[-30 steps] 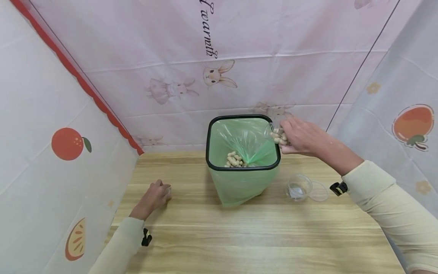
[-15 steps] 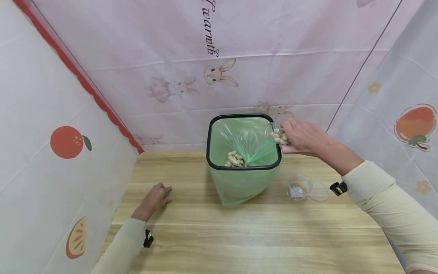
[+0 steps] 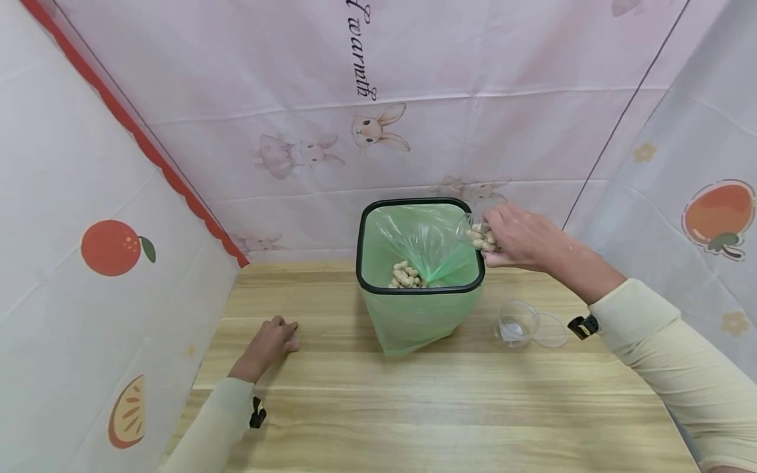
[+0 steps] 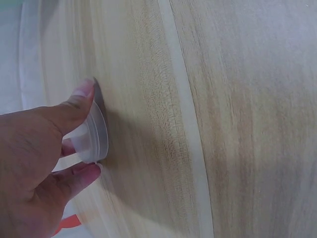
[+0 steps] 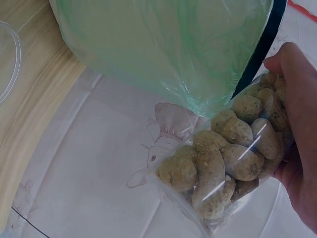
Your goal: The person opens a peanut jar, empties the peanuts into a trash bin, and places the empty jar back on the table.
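Observation:
My right hand (image 3: 523, 238) grips a clear plastic package of peanuts (image 5: 223, 148) beside the right rim of the bin. Its far end reaches over the rim, tilted. I cannot tell whether the package is a bag or a cup. A green liner (image 3: 414, 322) covers the bin, which has a black rim (image 3: 420, 290); several peanuts (image 3: 407, 274) lie inside. On the left of the table, my left hand (image 3: 267, 345) pinches a small round translucent plastic piece (image 4: 94, 134) with a rim, low at the wood. Whether it is a lid or shallow tub cannot be told.
To the right of the bin stands a clear plastic cup (image 3: 517, 324), with a round clear lid (image 3: 551, 330) next to it. The wooden table (image 3: 449, 407) meets printed cloth walls (image 3: 296, 223) at the back and sides.
My left hand has shifted very slightly to the right. The right hand keeps its place with the peanuts, and the bin has not moved.

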{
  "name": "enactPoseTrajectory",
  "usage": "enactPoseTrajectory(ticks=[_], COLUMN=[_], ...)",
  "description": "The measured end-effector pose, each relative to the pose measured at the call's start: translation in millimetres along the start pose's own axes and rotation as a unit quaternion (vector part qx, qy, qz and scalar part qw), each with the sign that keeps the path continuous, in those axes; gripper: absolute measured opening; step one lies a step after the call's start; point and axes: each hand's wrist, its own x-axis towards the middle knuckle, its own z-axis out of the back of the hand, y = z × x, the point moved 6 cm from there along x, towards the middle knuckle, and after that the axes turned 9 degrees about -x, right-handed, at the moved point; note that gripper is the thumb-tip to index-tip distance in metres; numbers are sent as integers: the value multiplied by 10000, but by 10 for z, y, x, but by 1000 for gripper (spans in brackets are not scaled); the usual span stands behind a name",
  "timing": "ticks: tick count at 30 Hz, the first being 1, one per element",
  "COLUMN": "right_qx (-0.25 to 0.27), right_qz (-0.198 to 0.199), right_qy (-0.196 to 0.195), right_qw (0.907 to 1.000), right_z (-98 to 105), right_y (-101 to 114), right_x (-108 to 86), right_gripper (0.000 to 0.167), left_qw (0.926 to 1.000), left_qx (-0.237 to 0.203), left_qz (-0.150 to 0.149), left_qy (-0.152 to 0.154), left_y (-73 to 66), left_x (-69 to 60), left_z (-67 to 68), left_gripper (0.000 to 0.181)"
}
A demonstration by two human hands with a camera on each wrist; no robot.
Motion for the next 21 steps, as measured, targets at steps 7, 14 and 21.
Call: enactPoseTrajectory(ticks=[7, 14, 21], right_qx=[-8, -71, -25], right_qz=[72, 75, 106], right_qy=[34, -52, -161], right_qw=[10000, 9999, 9998], right_z=[3, 23, 17], right_y=[5, 10, 7], right_x=[3, 20, 8], right_gripper=[41, 37, 39], left_qw=[9997, 9987, 9992], left_qx=[-209, -415, 67], left_qz=[61, 281, -95], left_qy=[91, 99, -392], left_y=[47, 68, -35], left_x=[2, -15, 12], left_z=[-34, -25, 120], left_gripper=[74, 78, 67])
